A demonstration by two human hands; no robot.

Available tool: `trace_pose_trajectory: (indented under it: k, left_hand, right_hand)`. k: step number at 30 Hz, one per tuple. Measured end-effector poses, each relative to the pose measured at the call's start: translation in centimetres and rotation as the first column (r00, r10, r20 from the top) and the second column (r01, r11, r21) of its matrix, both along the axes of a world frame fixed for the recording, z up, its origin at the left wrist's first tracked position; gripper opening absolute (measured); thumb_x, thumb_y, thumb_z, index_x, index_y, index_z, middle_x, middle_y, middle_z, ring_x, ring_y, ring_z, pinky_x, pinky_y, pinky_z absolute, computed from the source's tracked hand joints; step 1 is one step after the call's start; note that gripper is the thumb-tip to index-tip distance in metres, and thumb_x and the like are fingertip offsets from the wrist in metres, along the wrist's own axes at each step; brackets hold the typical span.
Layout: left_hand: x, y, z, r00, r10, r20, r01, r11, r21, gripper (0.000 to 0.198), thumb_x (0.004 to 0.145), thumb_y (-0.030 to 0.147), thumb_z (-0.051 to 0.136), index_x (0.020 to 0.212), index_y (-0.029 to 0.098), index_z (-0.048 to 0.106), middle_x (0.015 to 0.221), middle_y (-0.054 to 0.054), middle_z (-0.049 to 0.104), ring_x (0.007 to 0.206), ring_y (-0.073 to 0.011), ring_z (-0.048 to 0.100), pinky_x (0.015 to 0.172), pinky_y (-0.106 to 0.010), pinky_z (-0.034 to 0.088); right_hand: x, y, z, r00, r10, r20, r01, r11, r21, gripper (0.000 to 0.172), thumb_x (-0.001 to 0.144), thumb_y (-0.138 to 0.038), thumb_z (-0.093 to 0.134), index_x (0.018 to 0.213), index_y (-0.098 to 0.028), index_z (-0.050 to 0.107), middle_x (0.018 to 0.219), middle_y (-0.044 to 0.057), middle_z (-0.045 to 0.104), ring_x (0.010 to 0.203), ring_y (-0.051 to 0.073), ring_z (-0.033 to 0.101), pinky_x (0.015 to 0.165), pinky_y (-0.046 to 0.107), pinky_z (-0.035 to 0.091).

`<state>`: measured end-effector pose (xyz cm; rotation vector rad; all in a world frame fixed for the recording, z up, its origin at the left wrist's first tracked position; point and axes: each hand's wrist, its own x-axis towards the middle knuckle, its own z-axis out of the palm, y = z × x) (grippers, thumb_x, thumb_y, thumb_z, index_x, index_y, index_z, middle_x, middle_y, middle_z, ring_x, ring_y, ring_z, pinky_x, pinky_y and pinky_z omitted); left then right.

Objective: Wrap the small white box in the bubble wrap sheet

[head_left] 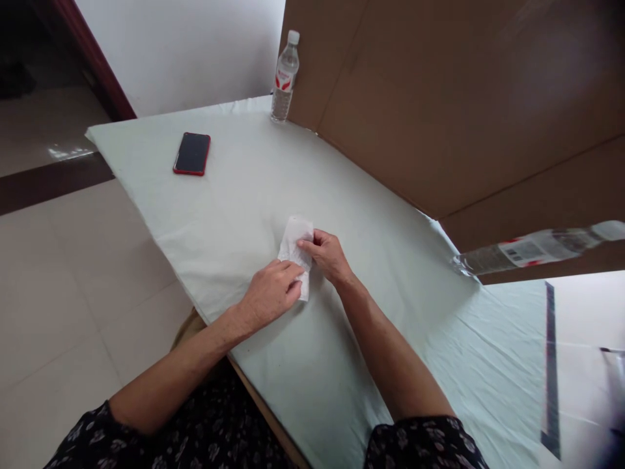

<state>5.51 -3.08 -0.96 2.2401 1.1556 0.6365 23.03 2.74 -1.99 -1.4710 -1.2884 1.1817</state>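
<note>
A folded white paper tissue [295,242] lies lengthwise between my hands, over the pale green tablecloth. My right hand [328,254] pinches its right edge, thumb on top and fingers behind. Across its lower part rests my left hand [274,286], fingers curled over the paper and thumb near its lower right side. The left fingertips and palm are partly hidden, as is the tissue under them.
A phone with a red edge [192,154] lies at the far left of the table [234,215]. Two water bottles, one at the back [282,85] and one at the right [532,249], stand against a large brown cardboard panel [439,98].
</note>
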Motion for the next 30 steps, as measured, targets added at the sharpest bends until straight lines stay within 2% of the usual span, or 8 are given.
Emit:
trace_pose_trajectory:
  k: [5,8,11,13,16,22,27,30]
  left_hand:
    - [0.1,-0.8,-0.6,0.987,0.136,0.091,-0.138,0.99,0.013,0.019,0.088,0.016,0.059,0.105,0.02,0.067,0.112,-0.008,0.068,0.098,-0.0225,0.067,0.088,-0.037,0.057]
    - [0.2,-1.3,-1.2,0.941,0.297,0.161,-0.31,0.949,0.059,0.029,0.082,0.018,0.067,0.11,0.016,0.061,0.111,-0.011,0.064,0.101,-0.0258,0.065,0.089,-0.04,0.057]
    - [0.1,-1.2,-1.8,0.911,0.337,0.237,-0.369,0.923,0.107,0.055,0.077,0.02,0.073,0.128,0.013,0.053,0.123,-0.016,0.06,0.118,-0.0312,0.058,0.1,-0.047,0.052]
    - [-0.2,-0.8,-2.0,0.933,0.275,0.233,-0.309,0.943,0.122,0.065,0.077,0.019,0.074,0.137,0.014,0.049,0.137,-0.019,0.054,0.126,-0.0331,0.055,0.106,-0.051,0.048]
    - [-0.8,-0.2,-1.8,0.97,0.151,0.191,-0.172,0.98,0.098,0.041,0.081,0.021,0.072,0.121,0.019,0.06,0.147,-0.019,0.05,0.131,-0.0331,0.054,0.107,-0.051,0.047]
    - [-2.2,0.4,-1.5,0.982,0.042,0.186,-0.065,0.991,0.117,0.013,0.08,0.016,0.07,0.087,0.019,0.06,0.13,-0.016,0.067,0.124,-0.0304,0.063,0.102,-0.048,0.051]
    - [-4.5,0.4,-1.6,0.954,-0.231,0.189,0.186,0.956,0.226,0.035,0.078,0.016,0.067,0.113,0.017,0.062,0.142,-0.02,0.06,0.138,-0.0316,0.054,0.113,-0.05,0.047]
    - [-5.4,0.6,-2.0,0.94,-0.316,0.125,0.278,0.927,0.251,0.043,0.081,0.016,0.067,0.123,0.016,0.06,0.149,-0.021,0.054,0.146,-0.0331,0.046,0.117,-0.052,0.043]
  right_hand:
    - [-0.4,-2.7,1.2,0.992,0.056,-0.113,-0.038,0.987,0.154,0.025,0.077,-0.044,0.074,0.085,-0.021,0.068,0.078,-0.001,0.065,0.073,0.015,0.057,0.069,0.029,0.048]
    - [-0.4,-4.7,1.6,0.997,0.075,-0.011,-0.07,0.966,0.25,0.018,0.084,-0.039,0.07,0.088,-0.022,0.071,0.083,0.0,0.07,0.079,0.017,0.063,0.077,0.03,0.051]
    - [-0.2,-6.5,1.1,0.984,0.081,0.161,-0.128,0.94,0.315,0.015,0.088,-0.036,0.066,0.091,-0.023,0.072,0.088,0.002,0.075,0.085,0.019,0.069,0.081,0.031,0.054]
    - [-0.1,-7.5,0.6,0.962,0.084,0.258,-0.18,0.909,0.377,0.013,0.088,-0.031,0.063,0.093,-0.025,0.072,0.094,0.003,0.078,0.092,0.021,0.072,0.085,0.034,0.055]
    - [-0.1,-8.7,-0.1,0.927,0.087,0.364,-0.28,0.806,0.522,0.02,0.087,-0.016,0.057,0.1,-0.026,0.07,0.107,0.003,0.079,0.107,0.022,0.073,0.096,0.038,0.054]
    - [0.1,-9.6,-0.4,0.858,0.044,0.512,-0.402,0.679,0.614,0.032,0.089,-0.008,0.054,0.113,-0.026,0.064,0.12,0.008,0.076,0.12,0.022,0.069,0.102,0.042,0.054]
    - [0.7,-9.8,-1.4,0.79,0.045,0.611,-0.508,0.607,0.612,0.034,0.089,-0.017,0.061,0.123,-0.025,0.06,0.129,0.013,0.072,0.129,0.025,0.064,0.104,0.046,0.055]
    - [0.8,-9.7,-2.0,0.782,0.049,0.622,-0.508,0.628,0.589,0.032,0.092,-0.014,0.055,0.121,-0.025,0.062,0.132,0.012,0.07,0.132,0.023,0.062,0.106,0.046,0.055]
